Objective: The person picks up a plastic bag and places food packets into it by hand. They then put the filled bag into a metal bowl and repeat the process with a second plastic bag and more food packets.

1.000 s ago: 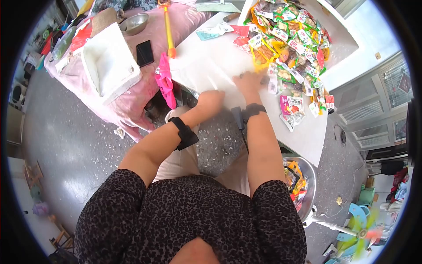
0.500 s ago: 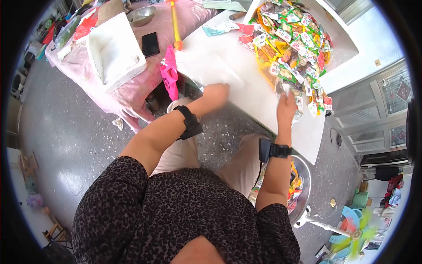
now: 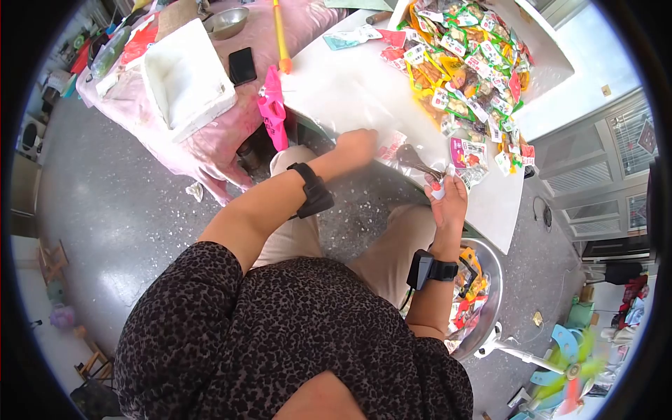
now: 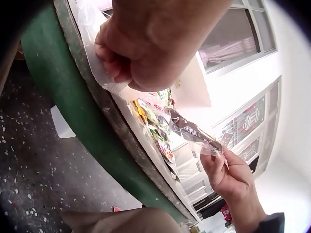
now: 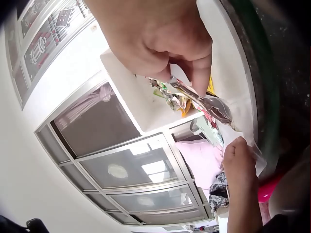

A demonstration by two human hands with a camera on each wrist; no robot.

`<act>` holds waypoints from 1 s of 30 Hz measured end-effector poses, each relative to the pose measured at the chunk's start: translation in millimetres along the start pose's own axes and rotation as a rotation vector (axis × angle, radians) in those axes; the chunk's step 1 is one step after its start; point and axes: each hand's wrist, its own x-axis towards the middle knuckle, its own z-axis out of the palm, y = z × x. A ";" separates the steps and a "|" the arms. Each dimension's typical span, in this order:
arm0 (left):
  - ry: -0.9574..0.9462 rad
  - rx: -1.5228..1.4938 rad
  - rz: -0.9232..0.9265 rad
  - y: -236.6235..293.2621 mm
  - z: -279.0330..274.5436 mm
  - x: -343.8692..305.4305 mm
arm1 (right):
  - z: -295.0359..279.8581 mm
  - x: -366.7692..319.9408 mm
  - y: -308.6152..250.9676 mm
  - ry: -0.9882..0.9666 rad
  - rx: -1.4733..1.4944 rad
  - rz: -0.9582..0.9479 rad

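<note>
My left hand [image 3: 357,148], fingers curled, grips a clear plastic bag [image 4: 90,43] at the near edge of the white table [image 3: 336,84]. To its right, the right hand [image 3: 449,199] pinches one end of a dark brown snack packet [image 3: 418,162] with a clear wrapper between thumb and fingers. The packet slants from the right hand toward the left one, raised above the tabletop in the left wrist view. Just beyond the right hand lies a purple-and-white snack packet [image 3: 467,155].
A large heap of colourful snack packets [image 3: 469,63] spills from a white bin [image 3: 549,59] at the back right. Below the right arm stands a metal basin [image 3: 493,294] holding more packets. To the left, a pink-covered table [image 3: 112,133] bears a white foam box [image 3: 185,80] and a phone [image 3: 242,66].
My right hand moved right to the packets, then came back nearer with the brown packet pinched in it. The left hand stays at the table edge, shifted slightly right.
</note>
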 end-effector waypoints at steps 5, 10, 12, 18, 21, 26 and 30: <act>0.020 0.007 -0.009 4.6 -4.9 -4.0 | 1.3 -1.1 -8.4 -0.044 0.027 0.004; 0.024 0.027 0.007 8.0 -8.0 -3.9 | -7.2 -3.6 -15.8 -0.071 0.049 0.036; -0.006 0.052 0.058 4.9 -2.3 -0.3 | -6.0 -3.1 -16.4 -0.048 0.039 0.045; 0.011 -0.012 0.078 -3.3 9.6 5.0 | -8.3 4.8 -10.5 0.027 -0.029 0.084; 0.030 -0.043 0.115 -0.8 9.8 0.6 | -7.4 7.2 -6.7 0.013 0.023 0.094; 0.083 0.022 0.205 17.9 4.0 -1.8 | 0.9 23.3 27.7 -0.039 0.216 0.122; 0.205 0.035 0.284 25.2 10.6 -0.9 | 31.3 41.3 52.4 -0.037 0.420 0.108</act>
